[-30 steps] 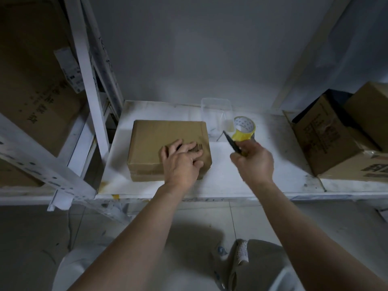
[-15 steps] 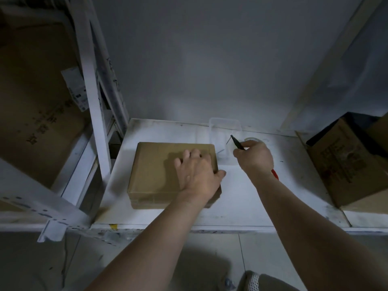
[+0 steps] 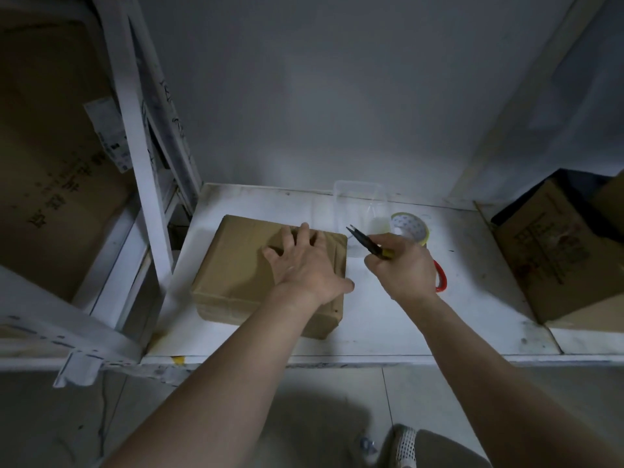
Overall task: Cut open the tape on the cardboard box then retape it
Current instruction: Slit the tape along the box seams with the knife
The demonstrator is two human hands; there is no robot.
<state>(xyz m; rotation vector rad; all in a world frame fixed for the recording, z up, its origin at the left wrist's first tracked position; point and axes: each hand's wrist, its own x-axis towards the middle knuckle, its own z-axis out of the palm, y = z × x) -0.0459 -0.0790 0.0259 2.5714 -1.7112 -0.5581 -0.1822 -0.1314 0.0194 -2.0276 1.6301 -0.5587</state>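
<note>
At centre frame a plain brown cardboard box (image 3: 243,265) is lying on a white shelf (image 3: 388,319), while right of it a yellow tape roll (image 3: 410,229) is showing a white dotted core beside black-bladed scissors (image 3: 366,243) with a red handle loop.

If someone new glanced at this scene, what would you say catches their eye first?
Most likely the two bare arms reaching onto the white shelf. The left hand presses flat on the closed cardboard box at the shelf's left, while the right hand grips scissors with dark blades pointing toward the box. Just behind that hand sits a yellow tape roll beside a clear plastic container.
</note>
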